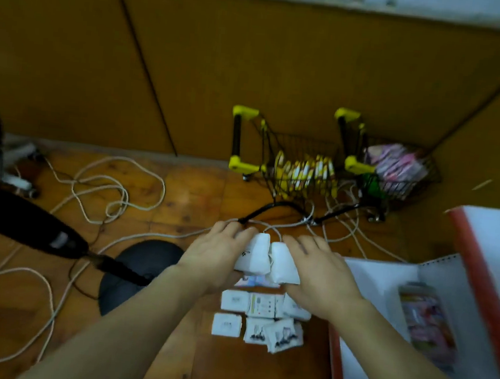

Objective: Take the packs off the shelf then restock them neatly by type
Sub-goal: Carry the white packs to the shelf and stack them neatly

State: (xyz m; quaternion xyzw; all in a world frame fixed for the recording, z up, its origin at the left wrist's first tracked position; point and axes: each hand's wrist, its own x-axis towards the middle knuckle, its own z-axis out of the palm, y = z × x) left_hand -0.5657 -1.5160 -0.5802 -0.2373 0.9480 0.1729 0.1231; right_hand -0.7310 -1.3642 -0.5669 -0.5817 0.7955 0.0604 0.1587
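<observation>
Small white packs are laid out in rows; two bigger packs are gripped between left hand and right hand.

Both hands round white packs, above floor pile

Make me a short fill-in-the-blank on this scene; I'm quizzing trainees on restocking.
1. Both hands, the left hand and the right hand, press together a bundle of ___ packs.
2. The two mini carts have ___ handles.
3. More small packs lie on the ___ floor.

Missing words: white; yellow; wooden
</observation>
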